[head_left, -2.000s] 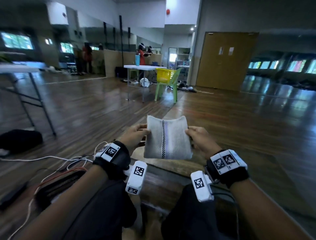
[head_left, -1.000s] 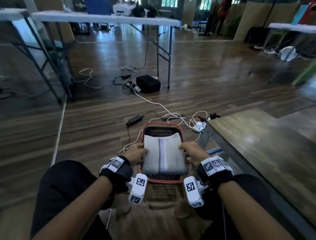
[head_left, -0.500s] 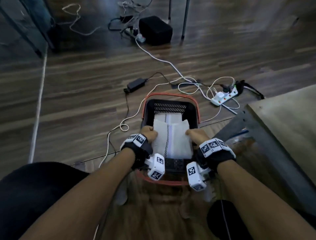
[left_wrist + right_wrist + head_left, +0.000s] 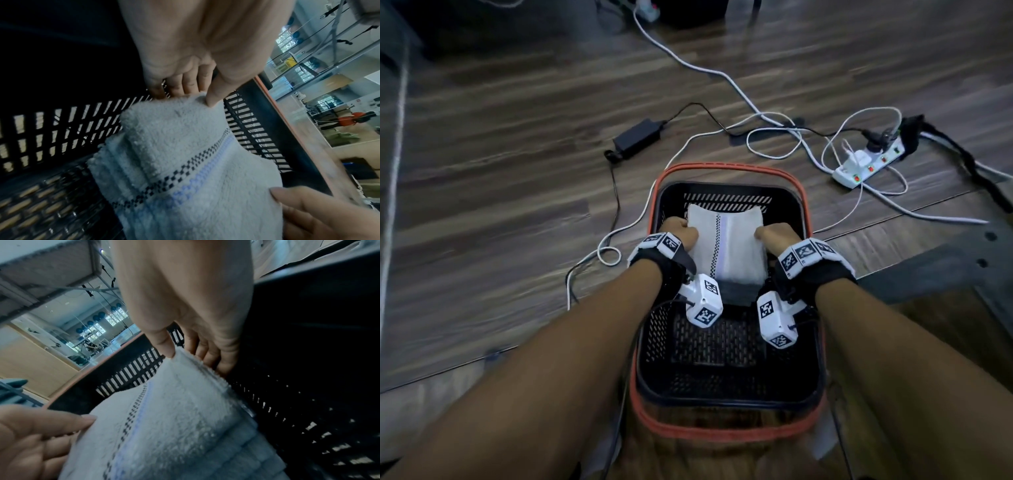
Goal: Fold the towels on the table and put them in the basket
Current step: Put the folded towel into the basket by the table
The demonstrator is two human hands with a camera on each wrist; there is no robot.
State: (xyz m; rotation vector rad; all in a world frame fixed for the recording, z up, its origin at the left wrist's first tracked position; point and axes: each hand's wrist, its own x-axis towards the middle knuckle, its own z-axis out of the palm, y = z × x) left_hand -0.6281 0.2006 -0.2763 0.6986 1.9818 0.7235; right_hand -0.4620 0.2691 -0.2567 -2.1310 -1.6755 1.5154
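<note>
Now lower, folded towel (image 4: 726, 245) inside basket (image 4: 726, 399), left hand (image 4: 681, 233), right hand (image 4: 774, 236) both pinching its sides.

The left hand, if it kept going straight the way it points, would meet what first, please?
Probably the basket's slatted far wall, just beyond the left hand pinching the folded towel; depth is unclear.

Black wrist straps (image 4: 664, 263), white marker-printed camera cubes (image 4: 704, 305), bare forearms.

Towel lowered into basket.
You have carried the folded towel (image 4: 726, 245) from chest height down inside the basket (image 4: 726, 394), your left hand (image 4: 681, 233) and right hand (image 4: 774, 234) now below its rim.
</note>
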